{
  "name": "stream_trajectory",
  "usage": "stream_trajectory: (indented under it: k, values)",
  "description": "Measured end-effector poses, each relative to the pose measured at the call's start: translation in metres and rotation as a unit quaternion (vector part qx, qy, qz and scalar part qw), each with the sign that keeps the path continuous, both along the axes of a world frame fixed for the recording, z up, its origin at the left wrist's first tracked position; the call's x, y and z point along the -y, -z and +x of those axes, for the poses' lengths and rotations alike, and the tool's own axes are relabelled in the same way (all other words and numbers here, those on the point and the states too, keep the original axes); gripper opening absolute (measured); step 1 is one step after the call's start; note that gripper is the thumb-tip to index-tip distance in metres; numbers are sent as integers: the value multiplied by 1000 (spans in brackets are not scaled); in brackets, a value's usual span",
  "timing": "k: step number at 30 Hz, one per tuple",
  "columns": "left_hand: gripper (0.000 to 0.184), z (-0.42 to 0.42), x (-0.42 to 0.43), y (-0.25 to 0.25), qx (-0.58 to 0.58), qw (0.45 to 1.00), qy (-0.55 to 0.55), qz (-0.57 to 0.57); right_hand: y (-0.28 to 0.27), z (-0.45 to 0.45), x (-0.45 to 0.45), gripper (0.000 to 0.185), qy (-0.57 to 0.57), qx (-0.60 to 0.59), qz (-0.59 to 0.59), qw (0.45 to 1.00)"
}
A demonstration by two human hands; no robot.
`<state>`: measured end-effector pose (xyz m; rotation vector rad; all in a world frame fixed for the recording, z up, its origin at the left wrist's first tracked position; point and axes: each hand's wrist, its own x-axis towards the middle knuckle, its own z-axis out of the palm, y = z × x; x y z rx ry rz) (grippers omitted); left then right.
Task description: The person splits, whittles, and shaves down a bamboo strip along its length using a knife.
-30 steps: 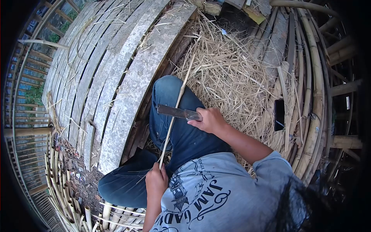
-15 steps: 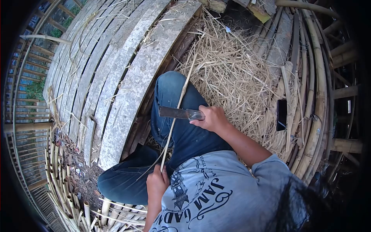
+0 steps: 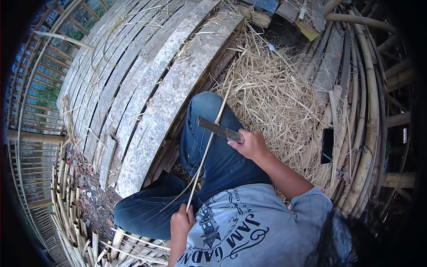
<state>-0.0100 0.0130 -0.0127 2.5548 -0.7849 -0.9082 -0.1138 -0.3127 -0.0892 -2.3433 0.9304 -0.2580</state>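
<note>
A long, thin bamboo strip [image 3: 205, 155] runs from my lap up across my raised knee and past it. Its near end is held by my left hand [image 3: 181, 221], closed beside my waist. My right hand [image 3: 250, 143] grips the handle of a knife [image 3: 212, 127] above the knee. The broad, dark blade lies across the strip near a thicker node; whether it touches the strip I cannot tell. A thin, loose sliver [image 3: 178, 196] curves away from the strip over my crossed leg.
Pale shavings [image 3: 271, 84] cover the ground beyond my knee. A slatted wooden platform [image 3: 155, 102] is on the left. A phone [image 3: 327, 146] lies at right near long bamboo poles [image 3: 362, 155]. Cut bamboo pieces [image 3: 95, 242] stand at lower left by a bamboo fence [image 3: 35, 169].
My right hand and the knife have moved outward along the strip, toward the knee, and the blade now slants. My left hand keeps its hold. The whole view has shifted slightly.
</note>
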Motion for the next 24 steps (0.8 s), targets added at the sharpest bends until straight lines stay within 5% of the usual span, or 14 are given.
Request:
stream_trajectory:
  k: [12, 24]
  values:
    - [25, 22, 98, -4, 22, 998, 49, -41, -6, -6, 3, 53, -100, 37, -26, 994]
    - [26, 28, 111, 11, 62, 993, 92, -48, 4, -1, 6, 56, 10, 15, 23, 1000]
